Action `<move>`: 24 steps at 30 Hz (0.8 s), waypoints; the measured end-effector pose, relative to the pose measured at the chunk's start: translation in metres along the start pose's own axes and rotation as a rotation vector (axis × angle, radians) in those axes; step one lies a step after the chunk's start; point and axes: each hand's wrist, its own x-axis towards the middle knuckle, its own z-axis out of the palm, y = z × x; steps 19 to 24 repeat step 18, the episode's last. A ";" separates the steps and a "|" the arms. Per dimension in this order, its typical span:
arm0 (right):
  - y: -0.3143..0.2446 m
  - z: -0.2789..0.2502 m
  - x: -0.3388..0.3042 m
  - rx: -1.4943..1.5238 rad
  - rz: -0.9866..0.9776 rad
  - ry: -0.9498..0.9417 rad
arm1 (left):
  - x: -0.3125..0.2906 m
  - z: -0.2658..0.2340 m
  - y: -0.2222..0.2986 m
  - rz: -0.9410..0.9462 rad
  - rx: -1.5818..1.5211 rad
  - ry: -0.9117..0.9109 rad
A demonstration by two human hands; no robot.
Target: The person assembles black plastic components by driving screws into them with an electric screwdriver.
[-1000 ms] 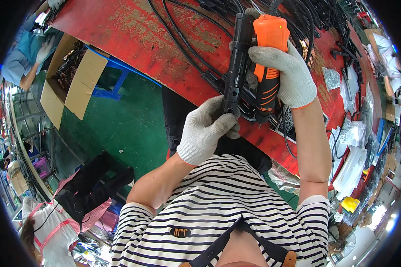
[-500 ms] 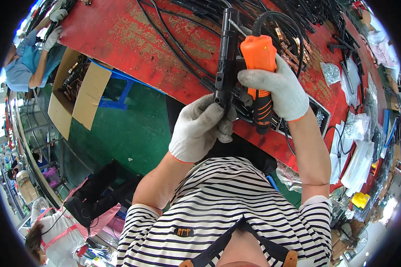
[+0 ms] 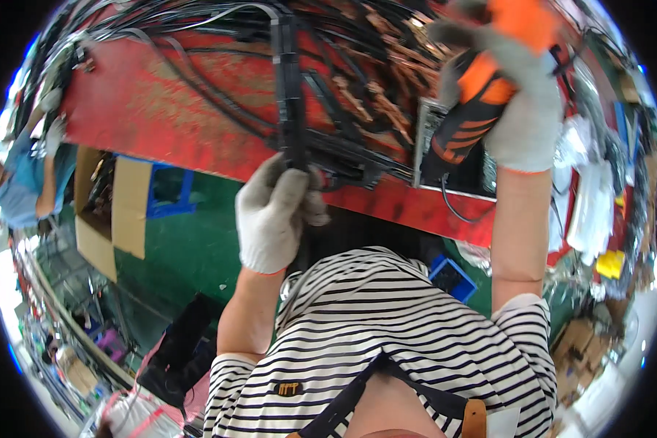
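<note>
My left hand [image 3: 276,212], in a white knit glove, is closed around the lower end of a long black plastic housing [image 3: 288,95]. The housing stands nearly upright in the view, and a grey cable comes out of its far end. At the right, my gloved right hand [image 3: 529,109] grips an orange and black electric screwdriver [image 3: 471,109], smeared by motion. The tool slants with its black end down to the left, above a metal tray [image 3: 418,157] on the table edge. The tray's contents are mostly hidden. More black housings [image 3: 350,164] lie on the red table beside my left hand.
Copper strips [image 3: 390,109] and black cables [image 3: 197,29] cover the back of the red table [image 3: 146,95]. An open cardboard box [image 3: 131,212] and blue stool [image 3: 171,191] stand at the left. Plastic bags [image 3: 590,212] lie right. A co-worker [image 3: 29,182] sits far left.
My right hand has swung the screwdriver away from the housing, rightward over the tray. My left hand has shifted left with the housing. The view has turned a little.
</note>
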 end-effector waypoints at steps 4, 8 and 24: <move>-0.046 -0.064 -0.023 0.185 -0.277 0.207 | 0.012 0.002 -0.011 0.004 0.020 -0.008; -0.034 -0.113 -0.058 0.100 -0.254 0.114 | 0.024 0.011 -0.016 0.034 0.021 -0.011; 0.023 -0.117 -0.083 0.219 -0.436 0.201 | 0.033 0.023 -0.031 0.041 0.143 -0.026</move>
